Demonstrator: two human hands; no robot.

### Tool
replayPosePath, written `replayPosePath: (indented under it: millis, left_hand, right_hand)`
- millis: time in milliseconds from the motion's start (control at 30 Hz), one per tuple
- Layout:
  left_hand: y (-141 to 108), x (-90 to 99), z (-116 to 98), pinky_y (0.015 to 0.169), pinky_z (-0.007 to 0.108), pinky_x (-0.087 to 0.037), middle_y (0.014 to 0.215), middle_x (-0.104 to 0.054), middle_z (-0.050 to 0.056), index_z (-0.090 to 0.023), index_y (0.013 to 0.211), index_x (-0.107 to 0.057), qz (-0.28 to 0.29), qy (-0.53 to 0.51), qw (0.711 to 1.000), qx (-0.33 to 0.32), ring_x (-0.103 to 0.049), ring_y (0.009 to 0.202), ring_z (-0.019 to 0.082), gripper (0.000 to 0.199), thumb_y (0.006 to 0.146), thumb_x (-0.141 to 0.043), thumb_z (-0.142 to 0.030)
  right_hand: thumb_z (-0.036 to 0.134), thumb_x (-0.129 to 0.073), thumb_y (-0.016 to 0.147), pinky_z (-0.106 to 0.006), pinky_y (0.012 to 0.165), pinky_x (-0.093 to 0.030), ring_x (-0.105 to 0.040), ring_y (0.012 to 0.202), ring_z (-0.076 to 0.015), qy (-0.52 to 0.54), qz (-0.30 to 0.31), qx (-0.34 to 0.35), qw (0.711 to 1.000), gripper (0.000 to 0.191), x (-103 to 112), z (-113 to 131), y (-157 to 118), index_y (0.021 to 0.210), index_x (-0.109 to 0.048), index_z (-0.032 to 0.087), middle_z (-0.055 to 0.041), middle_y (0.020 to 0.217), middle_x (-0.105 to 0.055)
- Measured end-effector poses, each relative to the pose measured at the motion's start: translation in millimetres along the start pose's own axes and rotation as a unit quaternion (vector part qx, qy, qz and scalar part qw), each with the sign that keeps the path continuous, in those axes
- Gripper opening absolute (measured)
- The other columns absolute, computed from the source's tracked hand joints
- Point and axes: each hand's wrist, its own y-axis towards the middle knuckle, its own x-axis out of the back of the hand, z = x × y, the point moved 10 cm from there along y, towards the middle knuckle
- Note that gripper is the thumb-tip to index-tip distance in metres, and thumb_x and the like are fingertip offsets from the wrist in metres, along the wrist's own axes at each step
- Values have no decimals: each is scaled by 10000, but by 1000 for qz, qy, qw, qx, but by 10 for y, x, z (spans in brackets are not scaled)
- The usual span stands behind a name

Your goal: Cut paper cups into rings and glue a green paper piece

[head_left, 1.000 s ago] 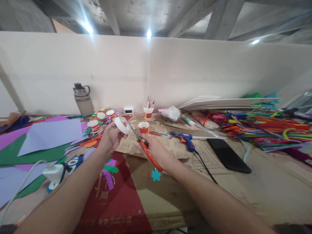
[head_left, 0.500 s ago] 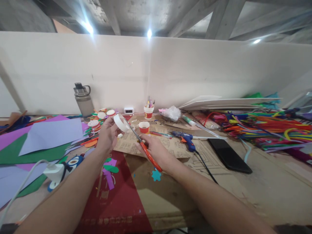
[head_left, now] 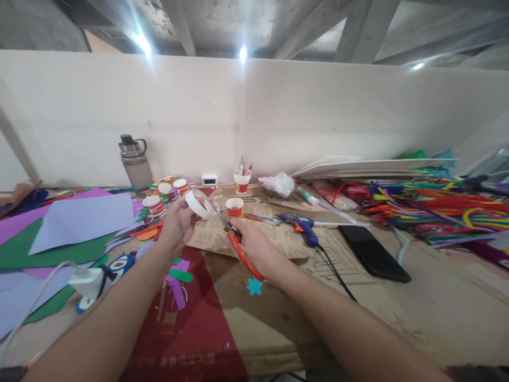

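Observation:
Raised over the table, my left hand (head_left: 177, 224) grips a white ring-shaped band (head_left: 194, 203), which looks like paper, between thumb and fingers. Orange-red-handled scissors (head_left: 240, 253) are in my right hand (head_left: 254, 243), with fingers wrapped round the handles. Their blades reach up and left to the band's right edge; how far they are apart is not clear. A red and white paper cup (head_left: 234, 207) stands just beyond the scissors. Below my hands lie a blue scalloped cutout (head_left: 254, 287), purple scraps (head_left: 177, 294) and a green oval piece (head_left: 181, 275).
On the right are a blue glue gun (head_left: 306, 232) with its cord, a black phone (head_left: 373, 253) and a pile of colourful pipe cleaners (head_left: 437, 207). Coloured sheets (head_left: 83, 220), a bottle (head_left: 135, 165) and decorated cups (head_left: 153, 205) occupy the left. A pen cup (head_left: 242, 183) stands behind.
The white band has shifted slightly down and turned a little in my left hand. A thin pale curl now shows beside the purple scraps. The scissors have barely moved.

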Motion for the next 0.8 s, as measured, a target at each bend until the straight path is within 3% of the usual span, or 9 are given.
replayPosePath:
  millis: [200, 433, 533, 667, 800]
  left_hand:
    - [27, -19, -21, 409, 190, -381, 581, -532, -25, -149, 612, -560, 25, -1, 1000, -3, -468, 478, 74, 228, 582, -782, -192]
    - [22, 13, 33, 402, 189, -383, 590, -531, -29, -145, 639, -552, 4, -2, 999, 32, -471, 466, 69, 262, 596, -798, -223]
    - [27, 57, -23, 411, 189, -384, 616, -539, -29, -150, 672, -574, -9, 5, 1000, 8, -488, 497, 76, 261, 608, -805, -252]
    - [52, 117, -144, 456, 176, -383, 641, -556, -22, -151, 694, -601, -16, 14, 998, -54, -515, 549, 78, 237, 638, -799, -268]
    - [45, 90, -115, 459, 182, -369, 598, -545, -16, -145, 663, -599, -6, 26, 998, -50, -492, 525, 77, 240, 635, -801, -273]
  right_hand:
    - [361, -510, 919, -244, 682, -409, -558, 697, -139, -5, 3, -6, 1000, 219, -20, -29, -4, 1015, -618, 196, -35, 838, -669]
    - [289, -521, 891, -221, 637, -380, -503, 650, -118, -5, 0, -19, 1000, 129, -28, -60, 3, 922, -597, 190, -11, 780, -635]
    - [275, -530, 883, -223, 635, -379, -503, 648, -122, -17, 1, -22, 1000, 115, -19, -43, -2, 915, -604, 192, -11, 765, -632]
    - [301, -526, 896, -235, 646, -390, -551, 680, -146, -51, 10, -44, 998, 154, -19, -66, -20, 956, -628, 201, -33, 779, -658]
    - [313, -522, 908, -252, 711, -413, -618, 823, -185, -80, 4, -30, 996, 235, -1, -48, -25, 1099, -625, 224, -68, 927, -699]
